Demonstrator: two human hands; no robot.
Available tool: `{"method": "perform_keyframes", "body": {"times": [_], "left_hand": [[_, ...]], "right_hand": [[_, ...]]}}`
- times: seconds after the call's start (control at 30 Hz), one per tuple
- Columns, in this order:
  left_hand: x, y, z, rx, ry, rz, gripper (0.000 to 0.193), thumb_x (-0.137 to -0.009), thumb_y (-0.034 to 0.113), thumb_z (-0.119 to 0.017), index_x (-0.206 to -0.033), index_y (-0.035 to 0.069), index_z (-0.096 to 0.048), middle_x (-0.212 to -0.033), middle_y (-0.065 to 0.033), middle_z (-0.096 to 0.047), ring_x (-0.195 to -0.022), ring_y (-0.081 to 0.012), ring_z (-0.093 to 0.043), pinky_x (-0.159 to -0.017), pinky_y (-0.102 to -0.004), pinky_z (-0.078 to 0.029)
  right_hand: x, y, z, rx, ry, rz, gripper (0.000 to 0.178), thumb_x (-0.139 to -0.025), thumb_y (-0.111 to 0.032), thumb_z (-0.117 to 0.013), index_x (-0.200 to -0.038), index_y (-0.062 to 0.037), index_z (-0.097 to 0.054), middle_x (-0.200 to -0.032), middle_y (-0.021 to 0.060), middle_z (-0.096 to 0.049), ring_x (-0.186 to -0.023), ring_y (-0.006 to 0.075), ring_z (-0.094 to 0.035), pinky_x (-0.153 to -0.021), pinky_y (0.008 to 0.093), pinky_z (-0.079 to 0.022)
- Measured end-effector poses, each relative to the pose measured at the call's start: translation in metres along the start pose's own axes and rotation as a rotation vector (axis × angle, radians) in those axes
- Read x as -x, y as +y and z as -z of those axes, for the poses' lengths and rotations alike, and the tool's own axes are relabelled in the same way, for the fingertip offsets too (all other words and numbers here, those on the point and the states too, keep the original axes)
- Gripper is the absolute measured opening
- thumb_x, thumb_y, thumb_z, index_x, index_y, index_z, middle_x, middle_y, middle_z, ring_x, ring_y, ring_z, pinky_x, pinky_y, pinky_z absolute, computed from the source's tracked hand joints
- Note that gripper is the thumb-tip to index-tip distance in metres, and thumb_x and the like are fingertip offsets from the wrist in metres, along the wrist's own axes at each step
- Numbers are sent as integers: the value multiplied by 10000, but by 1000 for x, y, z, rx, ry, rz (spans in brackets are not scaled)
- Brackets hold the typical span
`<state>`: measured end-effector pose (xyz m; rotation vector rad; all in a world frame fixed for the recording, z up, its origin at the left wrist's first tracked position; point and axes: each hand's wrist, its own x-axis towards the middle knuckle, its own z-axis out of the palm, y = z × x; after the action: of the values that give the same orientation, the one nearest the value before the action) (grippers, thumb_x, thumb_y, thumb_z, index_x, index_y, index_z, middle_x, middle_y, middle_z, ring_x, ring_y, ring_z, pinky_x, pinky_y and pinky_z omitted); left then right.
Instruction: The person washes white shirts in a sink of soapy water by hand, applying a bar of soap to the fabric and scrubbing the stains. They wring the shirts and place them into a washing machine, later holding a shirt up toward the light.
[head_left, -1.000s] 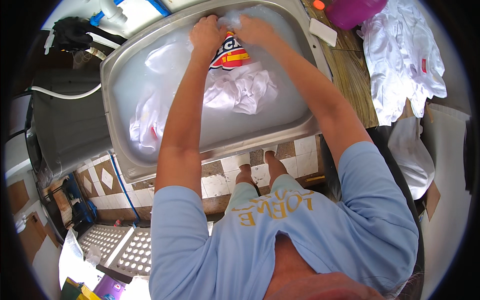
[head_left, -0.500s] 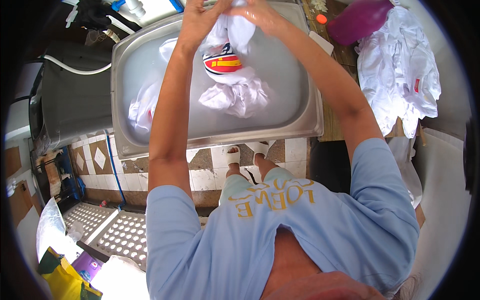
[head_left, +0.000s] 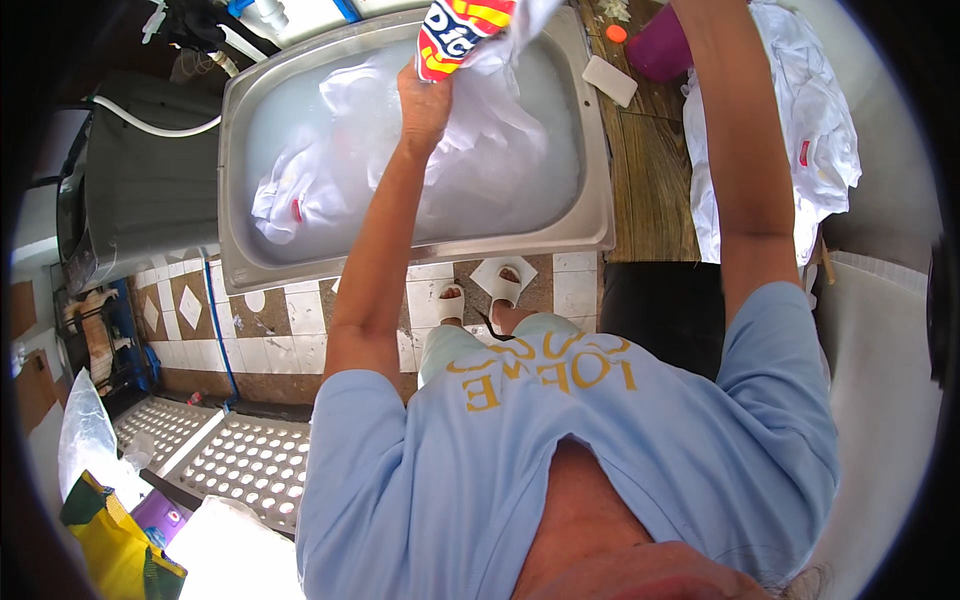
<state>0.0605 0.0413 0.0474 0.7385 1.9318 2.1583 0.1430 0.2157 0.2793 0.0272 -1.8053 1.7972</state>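
My left hand is raised over the metal basin, closed on a white garment with a red, yellow and dark blue print. The print covers most of its fingers. Below and beside it, more white cloth lies in cloudy water. Another white garment with a small red tag floats at the basin's left. My right forearm reaches up past the purple container on the right and leaves the top edge, so that hand is out of sight.
A whitish bar and an orange cap sit on the wooden counter right of the basin. White clothes hang over the counter's right side. Left of the basin stands a dark covered bulk with a white hose.
My two hands have parted. The left stays over the basin with the printed garment lifted from the water; the right has swung right, out of view. The view has shifted slightly.
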Motion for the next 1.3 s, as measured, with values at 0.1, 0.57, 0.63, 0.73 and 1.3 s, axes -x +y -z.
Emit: {"method": "perform_keyframes", "body": {"times": [0.1,0.57,0.63,0.73,1.3], "left_hand": [[-14,2,5,92,-68,-154,250,-831,80,-621,-1060,-21,-620,-891,-61,-663,-794,-127,-586,-746,-273,-474],[-36,118,49,-200,-577,-74,563,-766,159,-636,-1286,20,-469,-1205,-132,-530,-1076,-216,-497,-908,-334,-420],[-13,74,75,-360,-433,35,849,-717,317,-726,-1429,89,-324,-1386,-174,-395,-1284,-295,-364,-1028,-392,-331],[38,12,87,-743,-387,-15,1238,-497,414,-884,-1449,29,-192,-1364,-229,-372,-1299,-347,-346,-1059,-433,-293],[-14,48,-9,229,182,-385,399,-844,151,-606,-1189,-19,-500,-993,-92,-603,-881,-162,-563,-825,-296,-462]], "right_hand": [[45,57,38,346,-144,-80,303,-804,-214,-708,-984,16,-626,-905,93,-666,-819,167,-650,-735,305,-513],[96,167,-50,67,67,-34,627,-671,-156,-829,-1164,-20,-465,-1036,82,-611,-950,164,-592,-824,288,-490],[102,192,-51,235,155,-150,471,-630,-106,-849,-1003,-25,-574,-929,47,-644,-810,132,-620,-698,247,-515],[95,189,-60,-132,241,-186,464,-620,-76,-851,-993,-35,-578,-920,40,-646,-810,133,-627,-703,249,-526],[124,195,-27,-805,531,-886,847,-732,-787,-482,-1284,-144,-472,-1301,96,-494,-1197,282,-470,-948,517,-396]]}}
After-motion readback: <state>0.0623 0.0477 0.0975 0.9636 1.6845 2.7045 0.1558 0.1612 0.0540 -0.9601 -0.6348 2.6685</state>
